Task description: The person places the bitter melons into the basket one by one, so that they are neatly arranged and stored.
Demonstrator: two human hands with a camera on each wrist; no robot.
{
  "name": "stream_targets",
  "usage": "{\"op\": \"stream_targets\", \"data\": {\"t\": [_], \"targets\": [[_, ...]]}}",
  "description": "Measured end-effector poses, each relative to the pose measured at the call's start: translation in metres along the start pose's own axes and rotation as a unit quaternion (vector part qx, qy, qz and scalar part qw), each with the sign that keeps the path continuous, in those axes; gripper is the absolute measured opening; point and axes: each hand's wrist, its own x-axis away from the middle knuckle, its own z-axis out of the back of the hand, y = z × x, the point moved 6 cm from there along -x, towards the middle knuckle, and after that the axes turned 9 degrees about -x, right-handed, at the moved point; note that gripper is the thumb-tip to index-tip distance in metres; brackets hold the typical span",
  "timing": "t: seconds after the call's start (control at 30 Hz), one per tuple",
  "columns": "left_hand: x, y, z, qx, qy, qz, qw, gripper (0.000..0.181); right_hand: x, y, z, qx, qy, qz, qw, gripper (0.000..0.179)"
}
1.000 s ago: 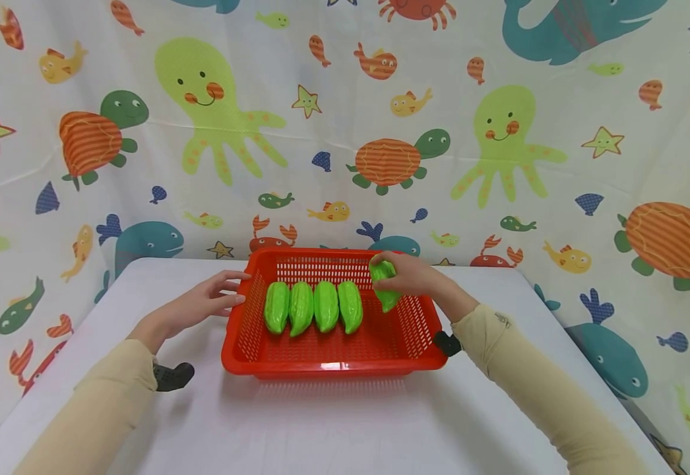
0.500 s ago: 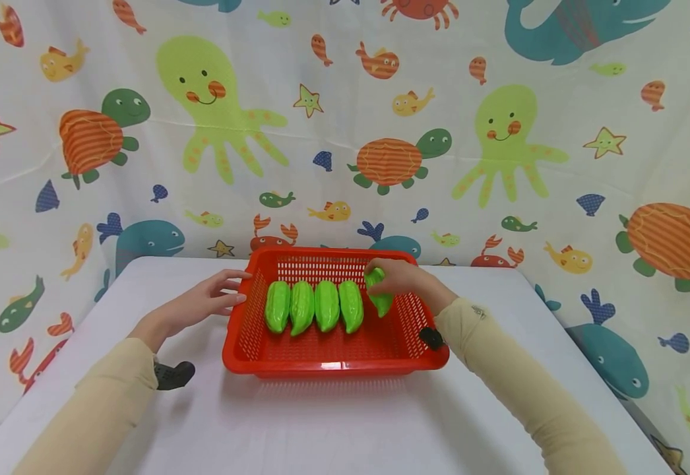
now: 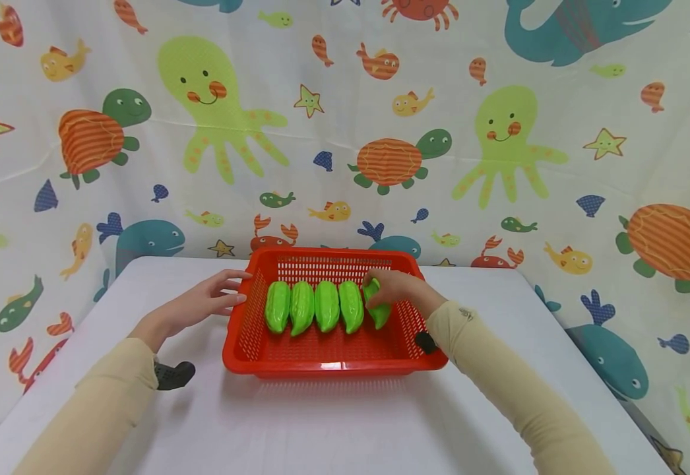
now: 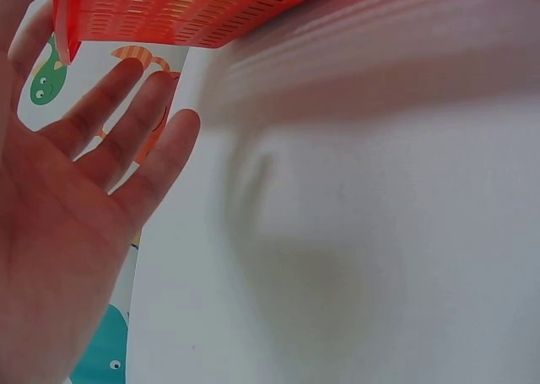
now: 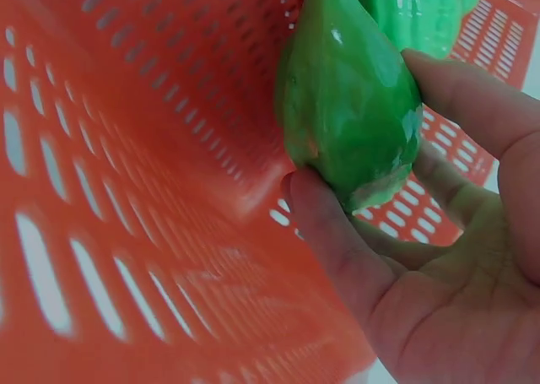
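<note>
My right hand (image 3: 397,289) is inside the red plastic basket (image 3: 345,364), pinching a glossy, tapered green bitter melon (image 3: 378,315) between thumb and fingers. In the right wrist view this bitter melon (image 5: 350,97) has its narrow end pointing away from the palm. Just left of it, several similar bitter melons (image 3: 326,307) lie side by side in a row on the basket floor. At the basket's left rim, my left hand (image 3: 205,300) has its fingers spread and extended. Seen from the left wrist, three fingers (image 4: 160,160) of that hand hold nothing, below the basket edge (image 4: 143,38).
The basket stands on a white table (image 3: 333,429), with tall perforated walls around the bitter melons. Behind the table hangs a curtain (image 3: 321,132) printed with sea animals. Dark wrist camera mounts (image 3: 173,376) stick out under the wrists.
My right hand has moved left and down with the bitter melon, bringing it low beside the right end of the row. The left hand has stayed at the left rim.
</note>
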Motion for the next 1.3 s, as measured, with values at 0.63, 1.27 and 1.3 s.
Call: {"op": "stream_targets", "data": {"t": [0.63,1.27,1.3], "targets": [[-0.001,0.0,0.0,0.002,-0.003,-0.002,1.0,0.069,-0.001,0.003,-0.011,-0.008,-0.003,0.017,0.9998,0.048],[-0.001,0.003,0.0,0.0,-0.005,-0.004,1.0,0.068,0.0,0.003,-0.012,-0.019,-0.02,0.016,0.9995,0.056],[-0.001,0.003,0.0,-0.001,-0.005,-0.004,1.0,0.068,0.0,0.003,-0.012,-0.019,-0.021,0.015,0.9995,0.057]]}}
